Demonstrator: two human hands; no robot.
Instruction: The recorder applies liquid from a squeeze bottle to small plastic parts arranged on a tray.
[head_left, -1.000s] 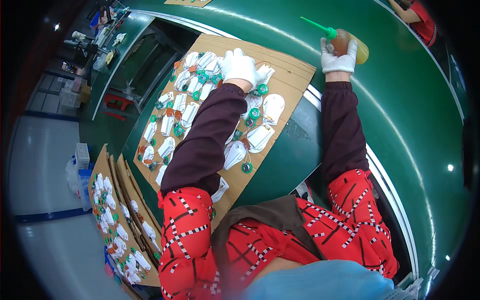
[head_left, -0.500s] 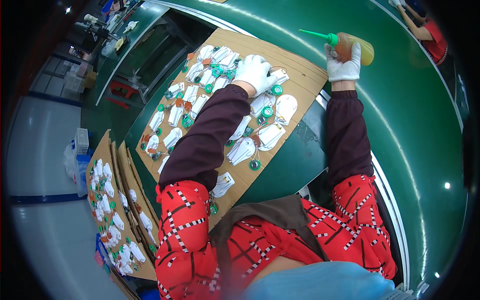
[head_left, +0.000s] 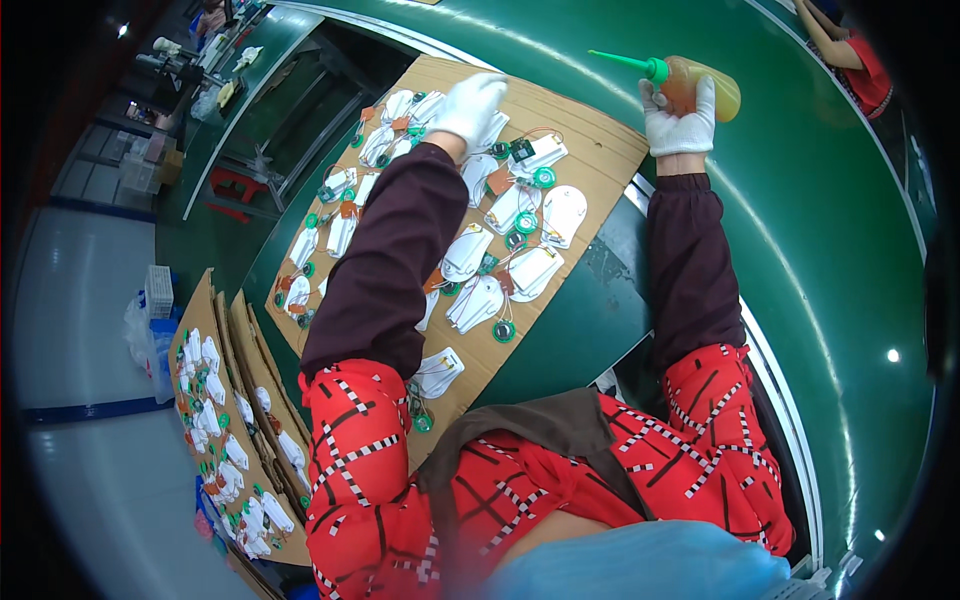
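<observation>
My right hand [head_left: 680, 122], in a white glove, is closed around a squeeze bottle [head_left: 722, 96] with amber liquid and a long green nozzle. The bottle lies on its side in the grip, its nozzle pointing left. My left hand [head_left: 468, 108], also gloved, is over the far part of a cardboard sheet [head_left: 585, 120]. Its fingers are blurred and partly turned away, so their hold is hidden. Around it lie several white plastic housings [head_left: 565, 215] with wires and round green-rimmed parts [head_left: 504, 330]. A small dark-green circuit board [head_left: 522, 150] rests beside one housing, right of that hand.
More cardboard sheets [head_left: 235, 440] bearing similar white parts stand at the lower left. A green worktop [head_left: 800, 240] with a pale metal edge curves along the right. Another person in red [head_left: 865, 75] is at the far right. A red stool [head_left: 232, 192] stands beyond the cardboard.
My left hand has moved left and away from me across the cardboard, uncovering the small circuit board and nearby housings. The bottle has shifted slightly left and up in my right hand.
</observation>
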